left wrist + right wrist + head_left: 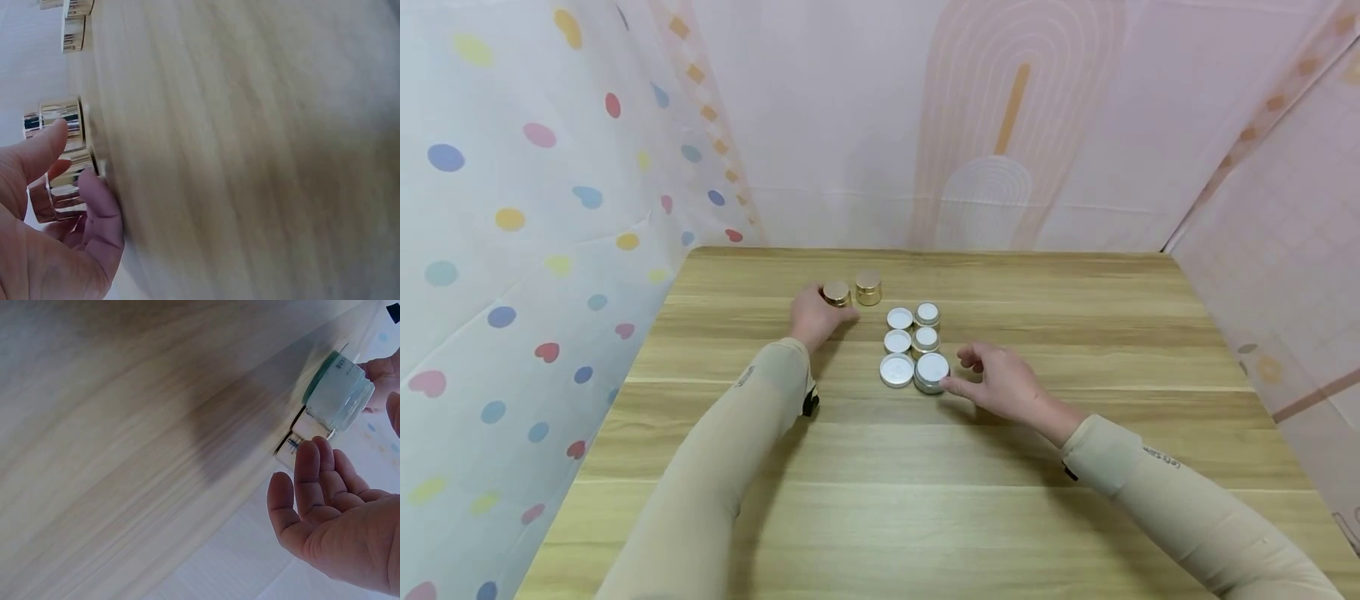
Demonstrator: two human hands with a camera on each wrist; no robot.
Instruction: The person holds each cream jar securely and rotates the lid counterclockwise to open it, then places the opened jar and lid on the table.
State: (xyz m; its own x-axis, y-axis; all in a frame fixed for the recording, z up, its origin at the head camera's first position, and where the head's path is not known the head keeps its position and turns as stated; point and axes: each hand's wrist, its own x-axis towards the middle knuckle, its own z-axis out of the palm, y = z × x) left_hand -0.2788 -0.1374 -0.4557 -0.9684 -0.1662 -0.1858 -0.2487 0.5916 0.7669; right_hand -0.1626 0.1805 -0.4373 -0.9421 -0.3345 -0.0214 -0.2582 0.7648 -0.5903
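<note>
My left hand (820, 318) is around a gold-lidded jar (837, 292) at the back of the table, its fingers curled about the side. In the left wrist view the hand partly hides this shiny gold jar (62, 194). Just right of it stands a second gold jar (868, 288). My right hand (1006, 385) holds nothing, fingers loosely bent, with the thumb beside a large lidless glass jar (931, 375). That pale greenish jar (340, 390) stands upright in the right wrist view, apart from the right fingertips.
Behind the large jar are two smaller jars with white tops, a middle one (926, 339) and a far one (927, 312). Left of them lie three upturned lids: near (897, 370), middle (897, 342) and far (899, 318). Patterned curtains (842, 125) hang behind the wooden table (880, 500).
</note>
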